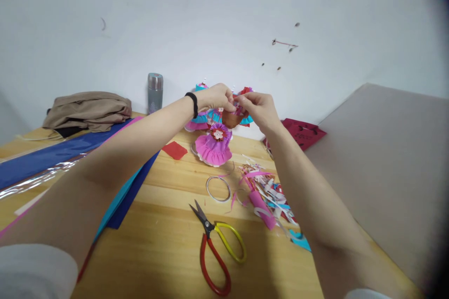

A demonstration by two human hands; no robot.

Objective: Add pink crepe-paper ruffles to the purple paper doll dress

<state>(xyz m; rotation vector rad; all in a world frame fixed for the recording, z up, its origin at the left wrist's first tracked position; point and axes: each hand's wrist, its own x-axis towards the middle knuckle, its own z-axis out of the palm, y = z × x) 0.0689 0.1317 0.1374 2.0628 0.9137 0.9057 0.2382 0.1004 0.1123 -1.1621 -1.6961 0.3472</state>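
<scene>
My left hand [220, 98], with a black band on its wrist, and my right hand [260, 106] meet above the back of the table. Both have thumb and fingers pinched on a reddish-brown crepe paper piece [231, 120], which hangs between them; its upper edge is partly hidden by the fingers. Just below stands a pink and purple ruffled paper figure [214, 147] with a flower at its middle. More ruffled paper figures in blue, pink and red show behind my hands, partly covered by them.
Scissors [207, 226] with red and yellow handles lie open in front. Nearby are a wire ring [218, 189], a red paper piece [175, 150], a pink paper roll [262, 209] and paper scraps. A flask [155, 93], brown cloth [87, 111] and dark red bag [302, 133] stand farther back.
</scene>
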